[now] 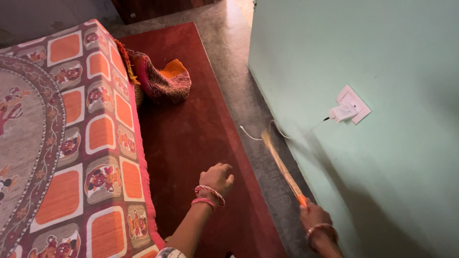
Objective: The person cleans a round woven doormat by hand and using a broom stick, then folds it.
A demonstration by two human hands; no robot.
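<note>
Right hand (313,216) grips the orange handle of a broom (282,165), fingers fully closed around it; bristles blur over the grey floor (234,62) at the wall's (358,52) foot, near a white cable (251,135). Left hand (217,178), loosely fisted and empty, rests on the red platform's (191,134) edge. Judgement: sweep low, short strokes, clear of the cable.
</note>
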